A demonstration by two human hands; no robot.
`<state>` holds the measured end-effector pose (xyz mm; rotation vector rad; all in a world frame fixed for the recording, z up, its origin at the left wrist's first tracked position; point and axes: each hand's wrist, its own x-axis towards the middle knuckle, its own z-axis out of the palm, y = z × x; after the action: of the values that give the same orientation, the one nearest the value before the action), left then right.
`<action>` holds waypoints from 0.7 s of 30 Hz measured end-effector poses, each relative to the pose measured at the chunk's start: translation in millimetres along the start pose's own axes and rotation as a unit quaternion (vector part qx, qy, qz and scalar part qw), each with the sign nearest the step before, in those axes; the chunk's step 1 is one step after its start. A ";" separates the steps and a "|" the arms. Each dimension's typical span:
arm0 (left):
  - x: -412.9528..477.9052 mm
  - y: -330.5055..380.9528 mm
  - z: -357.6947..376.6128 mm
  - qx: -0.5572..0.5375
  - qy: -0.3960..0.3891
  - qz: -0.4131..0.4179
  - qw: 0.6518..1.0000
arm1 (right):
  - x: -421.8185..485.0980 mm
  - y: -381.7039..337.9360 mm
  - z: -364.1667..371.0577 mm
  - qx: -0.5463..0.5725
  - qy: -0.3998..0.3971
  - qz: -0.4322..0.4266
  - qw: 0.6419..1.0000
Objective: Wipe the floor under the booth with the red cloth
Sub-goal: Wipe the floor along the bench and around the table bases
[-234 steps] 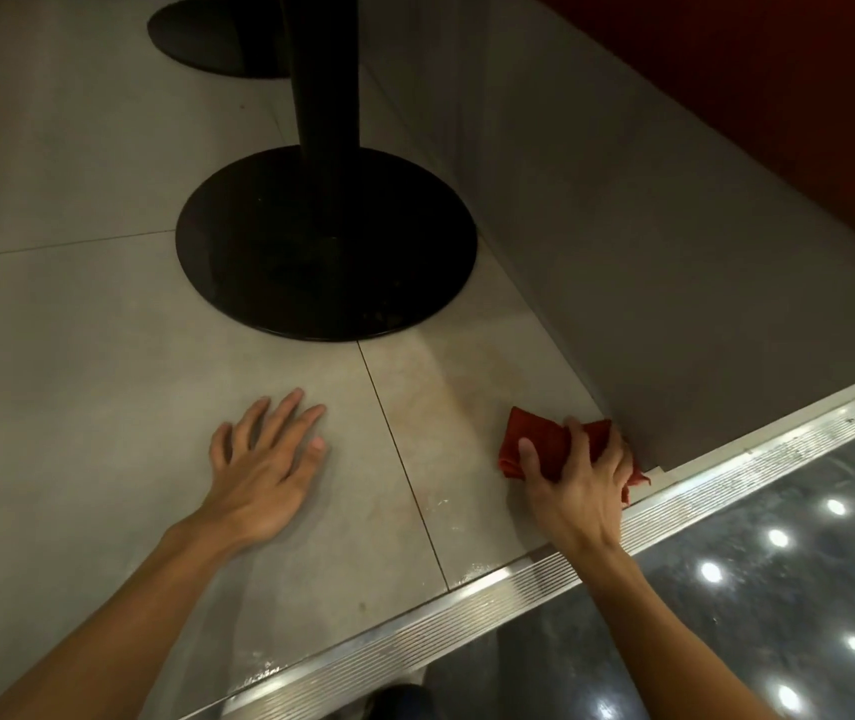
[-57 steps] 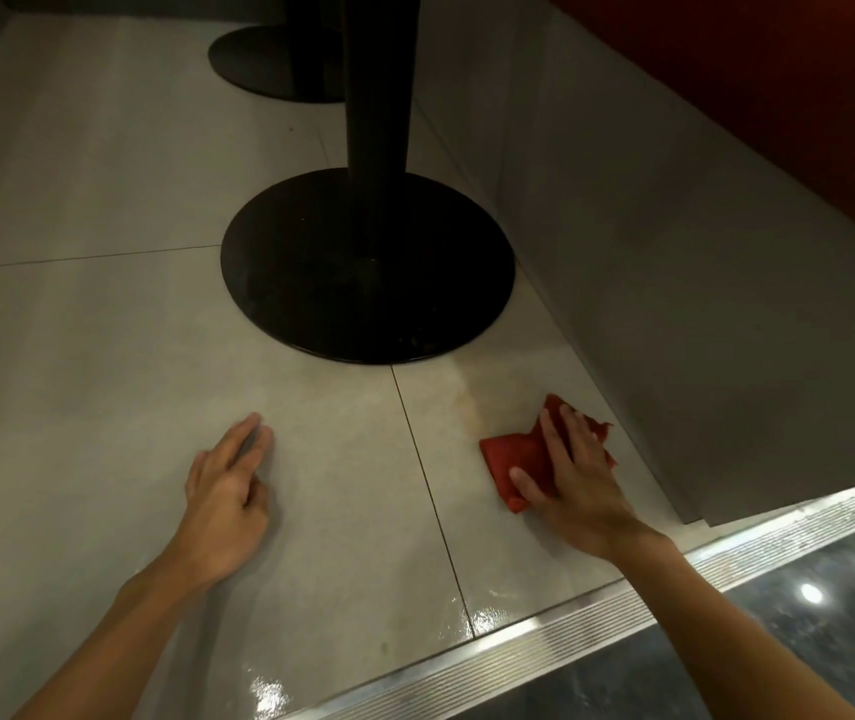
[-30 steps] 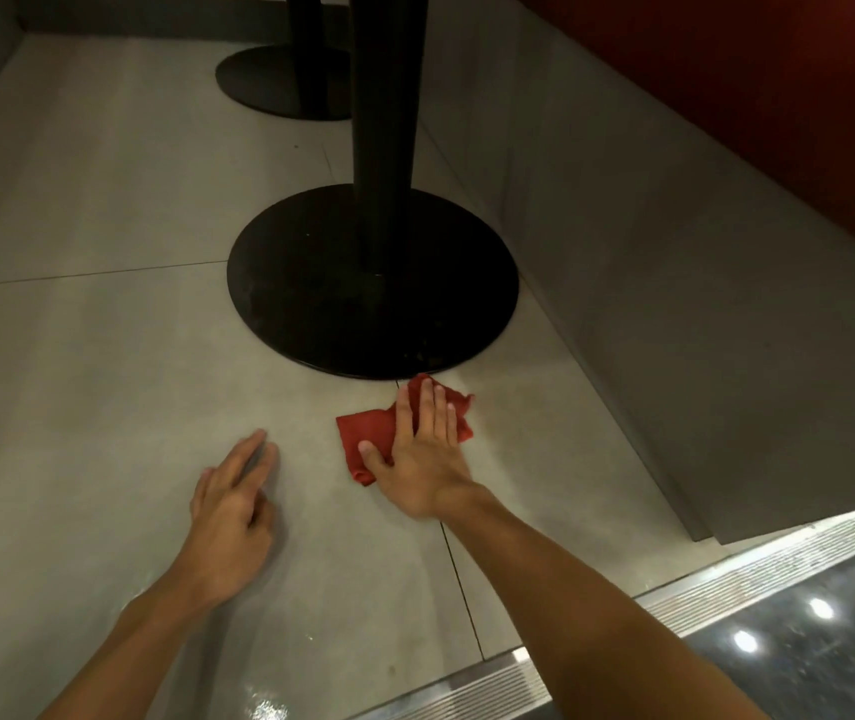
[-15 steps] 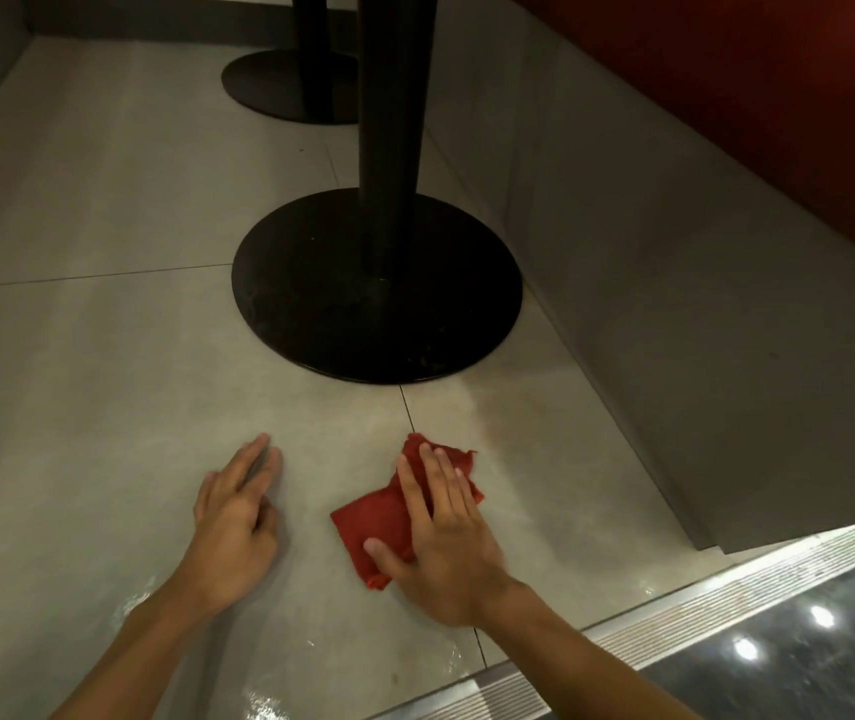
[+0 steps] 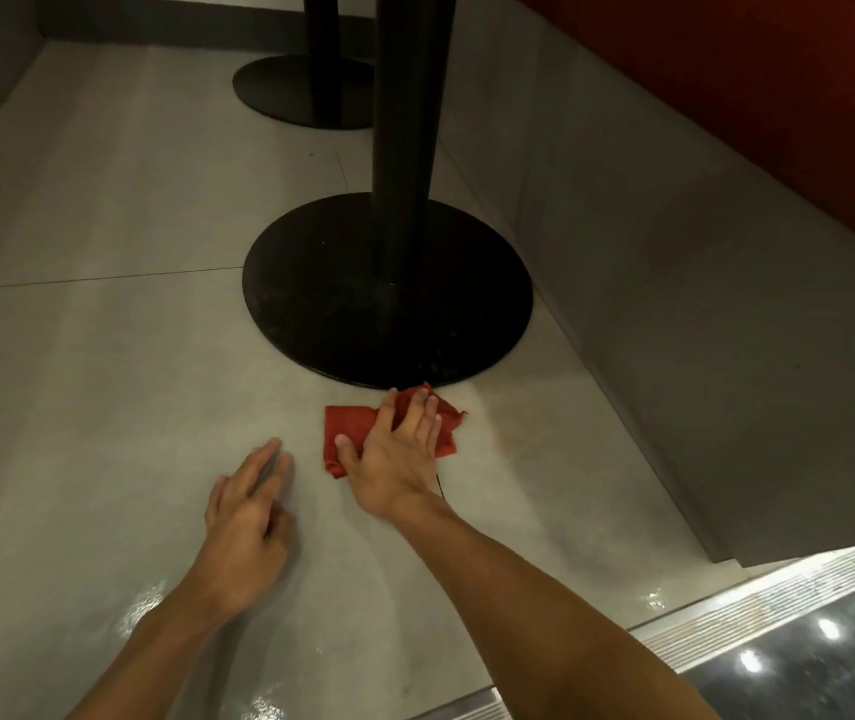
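Observation:
The red cloth (image 5: 350, 426) lies crumpled on the grey tiled floor (image 5: 103, 381), just in front of the near table's round black base (image 5: 389, 304). My right hand (image 5: 399, 449) presses flat on the cloth with straight fingers, fingertips near the base's rim. My left hand (image 5: 248, 511) rests flat on the floor to the left of the cloth, apart from it. The booth's grey plinth (image 5: 674, 304) runs along the right side, with red upholstery (image 5: 778, 96) above it.
A black table post (image 5: 404, 122) rises from the near base. A second black base (image 5: 305, 90) with its post stands farther back. A ribbed metal threshold strip (image 5: 752, 600) crosses the lower right, with dark glossy flooring (image 5: 830, 667) beyond. Wet sheen shows near my left wrist.
My right hand slid the cloth forward again, from near my left hand up to the black base's rim. My left hand stayed planted on the floor.

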<state>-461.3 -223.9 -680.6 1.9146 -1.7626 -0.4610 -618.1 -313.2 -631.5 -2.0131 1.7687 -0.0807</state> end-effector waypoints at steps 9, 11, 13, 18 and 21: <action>-0.5 0.9 -3.2 -0.039 0.005 0.003 0.999 | 5.2 -14.3 5.5 0.025 -0.037 -0.155 0.987; -0.5 2.0 -4.3 -0.043 0.009 0.006 0.999 | 8.9 -6.5 1.4 -0.003 -0.046 -0.180 0.983; -0.6 4.6 -5.8 -0.044 0.011 0.011 0.999 | 11.1 1.4 -0.6 -0.036 -0.046 -0.187 0.981; -1.6 5.7 -7.7 -0.045 0.009 -0.007 0.999 | 3.8 16.1 -7.3 -0.036 -0.037 -0.153 0.987; -1.7 3.9 -6.9 -0.055 0.008 -0.013 0.998 | -2.4 33.9 -14.1 -0.017 -0.021 -0.110 0.994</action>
<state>-460.8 -221.5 -672.8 1.8623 -1.6684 -0.5376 -654.6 -317.4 -630.9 -2.2110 1.5281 -0.0773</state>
